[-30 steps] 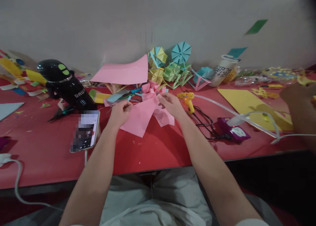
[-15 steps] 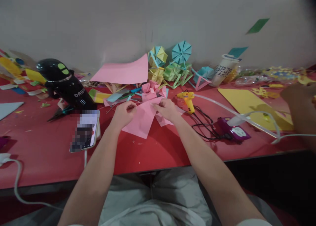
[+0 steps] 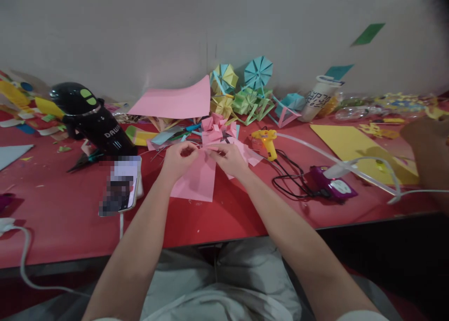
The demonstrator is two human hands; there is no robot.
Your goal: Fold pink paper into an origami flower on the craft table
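Note:
A square of pink paper [image 3: 196, 183] lies on the red table, its far edge under my fingers. My left hand [image 3: 180, 158] pinches that edge at its left part. Close beside it, my right hand [image 3: 228, 158] pinches the same edge, the fingertips of both hands nearly meeting. More pink paper pieces [image 3: 249, 153] lie to the right of my right hand. Just beyond my hands sits a cluster of folded pink paper [image 3: 214, 127]. The paper under my fingertips is partly hidden.
A yellow glue gun [image 3: 265, 141] with black cable lies right, near a purple power socket [image 3: 333, 183]. A phone [image 3: 121, 185] and black bottle [image 3: 101, 122] stand left. Folded paper umbrellas [image 3: 258, 73] line the wall. Another person's arm [image 3: 426, 157] is at the far right.
The pink square has turned so its near edge lies almost level. My right hand has shifted left, closer to my left hand, and both now meet at the far edge.

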